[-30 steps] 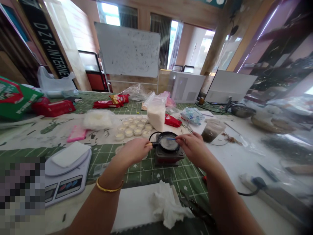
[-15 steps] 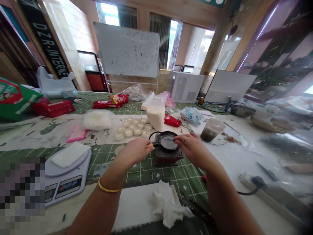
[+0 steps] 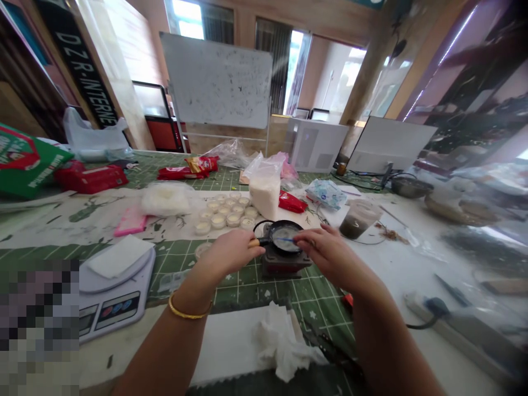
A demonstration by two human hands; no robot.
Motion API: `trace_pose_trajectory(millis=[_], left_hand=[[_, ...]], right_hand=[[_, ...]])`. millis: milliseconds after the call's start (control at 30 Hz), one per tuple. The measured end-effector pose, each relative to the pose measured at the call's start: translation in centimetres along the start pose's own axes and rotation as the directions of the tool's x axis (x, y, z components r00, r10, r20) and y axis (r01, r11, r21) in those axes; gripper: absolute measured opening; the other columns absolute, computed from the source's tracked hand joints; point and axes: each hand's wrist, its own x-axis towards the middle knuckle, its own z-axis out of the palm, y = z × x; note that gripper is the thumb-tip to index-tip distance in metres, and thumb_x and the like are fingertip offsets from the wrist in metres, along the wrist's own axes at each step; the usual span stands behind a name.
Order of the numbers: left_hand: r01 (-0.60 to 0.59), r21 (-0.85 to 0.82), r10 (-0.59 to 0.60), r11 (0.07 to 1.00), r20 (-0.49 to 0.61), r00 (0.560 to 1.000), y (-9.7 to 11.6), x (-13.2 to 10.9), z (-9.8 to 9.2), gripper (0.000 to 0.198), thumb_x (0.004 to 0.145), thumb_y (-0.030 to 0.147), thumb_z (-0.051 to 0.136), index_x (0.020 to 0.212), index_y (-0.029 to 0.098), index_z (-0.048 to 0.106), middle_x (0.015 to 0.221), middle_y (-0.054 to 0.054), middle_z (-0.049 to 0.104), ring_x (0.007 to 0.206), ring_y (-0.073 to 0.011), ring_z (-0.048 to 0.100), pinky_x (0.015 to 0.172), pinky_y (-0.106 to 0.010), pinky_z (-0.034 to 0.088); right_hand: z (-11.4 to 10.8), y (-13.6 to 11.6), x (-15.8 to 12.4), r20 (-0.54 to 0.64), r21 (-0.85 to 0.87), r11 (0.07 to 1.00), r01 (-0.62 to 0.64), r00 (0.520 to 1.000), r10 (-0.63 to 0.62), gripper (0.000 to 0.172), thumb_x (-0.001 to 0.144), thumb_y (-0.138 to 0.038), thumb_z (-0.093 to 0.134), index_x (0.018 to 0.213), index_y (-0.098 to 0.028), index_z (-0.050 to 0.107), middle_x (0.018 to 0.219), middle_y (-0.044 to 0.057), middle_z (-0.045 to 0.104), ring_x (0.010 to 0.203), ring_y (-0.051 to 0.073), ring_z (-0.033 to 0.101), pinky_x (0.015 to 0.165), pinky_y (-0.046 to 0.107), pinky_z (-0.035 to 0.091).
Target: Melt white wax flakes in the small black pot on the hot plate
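Note:
A small black pan [image 3: 284,237] with pale, cloudy contents rests on a small dark red stove [image 3: 284,265] near the middle. Its handle [image 3: 259,242] points left, and my left hand [image 3: 239,250] is closed round it. My right hand [image 3: 319,246] pinches a thin blue stick [image 3: 286,239], whose far end lies in the pan. Behind the pan stands a clear bag of white granules [image 3: 264,192]. Several small cups with pale contents [image 3: 226,210] are grouped to the left of that bag.
A kitchen scale [image 3: 119,291] holds white paper at the left. Crumpled tissue [image 3: 280,341] lies in front. To the right are a plastic cup of dark liquid [image 3: 358,219] and a power strip [image 3: 466,335]. Red packets [image 3: 292,202] and a wipes pack [image 3: 325,193] lie behind.
The blue stick has shifted left across the pan, with my right hand a little lower beside the rim. My left hand stays on the handle. The whole view has shifted slightly.

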Motion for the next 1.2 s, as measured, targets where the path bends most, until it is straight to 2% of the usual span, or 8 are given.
trace_pose_trajectory(millis=[67, 200, 333, 500, 600, 767, 867, 1200], left_hand=[[-0.003, 0.007, 0.003, 1.0, -0.002, 1.0, 0.04, 0.01, 0.03, 0.03, 0.079, 0.046, 0.044, 0.069, 0.019, 0.055, 0.075, -0.003, 0.061, 0.067, -0.0165, 0.053, 0.056, -0.026, 0.029], [-0.006, 0.019, 0.006, 1.0, -0.004, 1.0, 0.14, -0.11, -0.07, 0.03, 0.081, 0.042, 0.042, 0.066, 0.019, 0.055, 0.072, -0.002, 0.06, 0.065, -0.0159, 0.052, 0.055, -0.027, 0.029], [0.0, 0.016, 0.0, 1.0, -0.013, 1.0, 0.17, -0.2, -0.16, 0.029, 0.079, 0.043, 0.044, 0.067, 0.019, 0.055, 0.074, -0.002, 0.061, 0.066, -0.0159, 0.052, 0.055, -0.027, 0.03], [0.007, 0.012, -0.007, 1.0, -0.01, 1.0, 0.07, -0.06, -0.01, 0.032, 0.081, 0.043, 0.041, 0.064, 0.019, 0.053, 0.07, -0.002, 0.06, 0.063, -0.0155, 0.051, 0.054, -0.027, 0.028], [0.0, 0.014, 0.001, 1.0, -0.016, 1.0, -0.03, 0.0, 0.04, 0.031, 0.081, 0.042, 0.04, 0.064, 0.019, 0.052, 0.071, -0.002, 0.06, 0.063, -0.0155, 0.051, 0.053, -0.026, 0.028], [0.018, 0.047, -0.017, 0.999, -0.016, 1.0, 0.06, -0.1, -0.1, 0.031, 0.081, 0.04, 0.039, 0.063, 0.019, 0.053, 0.069, -0.003, 0.059, 0.063, -0.0159, 0.051, 0.053, -0.027, 0.027], [0.013, 0.031, -0.013, 0.999, -0.009, 1.0, 0.21, -0.2, -0.19, 0.03, 0.082, 0.041, 0.04, 0.066, 0.019, 0.055, 0.071, -0.003, 0.06, 0.064, -0.0159, 0.052, 0.054, -0.027, 0.029], [0.016, 0.082, -0.018, 0.996, 0.015, 1.0, 0.2, -0.72, -0.46, 0.033, 0.083, 0.042, 0.037, 0.067, 0.02, 0.056, 0.074, -0.004, 0.062, 0.067, -0.0185, 0.055, 0.057, -0.028, 0.034]], right_hand=[[-0.14, -0.03, -0.15, -0.04, -0.055, 0.993, -0.108, 0.994, 0.106, 0.027, 0.09, -0.025, 0.037, 0.093, -0.021, 0.063, 0.099, 0.005, 0.069, 0.102, 0.021, 0.058, 0.104, 0.052, 0.019], [-0.46, 0.04, -0.58, 0.022, -0.018, 0.997, 0.073, 0.997, -0.073, 0.027, 0.091, -0.032, 0.036, 0.098, -0.025, 0.062, 0.103, 0.002, 0.067, 0.104, 0.019, 0.057, 0.104, 0.045, 0.024], [-0.57, 0.27, -0.68, -0.024, -0.072, 0.993, -0.089, 0.996, 0.087, 0.027, 0.09, -0.026, 0.037, 0.094, -0.021, 0.063, 0.099, 0.005, 0.069, 0.101, 0.022, 0.058, 0.104, 0.052, 0.019], [-0.37, 0.41, -0.5, 0.027, -0.001, 0.998, 0.061, 0.998, -0.061, 0.027, 0.091, -0.031, 0.036, 0.101, -0.025, 0.061, 0.105, 0.002, 0.067, 0.104, 0.019, 0.057, 0.104, 0.046, 0.023], [-0.18, 0.42, -0.21, -0.023, -0.046, 0.995, -0.091, 0.996, 0.09, 0.026, 0.09, -0.025, 0.037, 0.095, -0.021, 0.062, 0.099, 0.005, 0.069, 0.1, 0.022, 0.059, 0.103, 0.053, 0.019], [-0.19, 0.33, -0.11, 0.026, 0.013, 0.999, 0.045, 0.999, -0.045, 0.027, 0.091, -0.031, 0.036, 0.1, -0.025, 0.061, 0.103, 0.002, 0.068, 0.102, 0.018, 0.058, 0.105, 0.045, 0.023], [-0.25, 0.25, -0.16, -0.008, -0.035, 0.997, -0.073, 0.997, 0.073, 0.025, 0.09, -0.028, 0.038, 0.095, -0.022, 0.062, 0.1, 0.003, 0.069, 0.102, 0.02, 0.058, 0.105, 0.049, 0.019], [-0.03, -0.18, -0.04, 0.003, -0.055, 0.997, -0.048, 0.999, 0.048, 0.026, 0.091, -0.028, 0.036, 0.093, -0.022, 0.061, 0.098, 0.003, 0.069, 0.098, 0.019, 0.059, 0.105, 0.048, 0.02]])
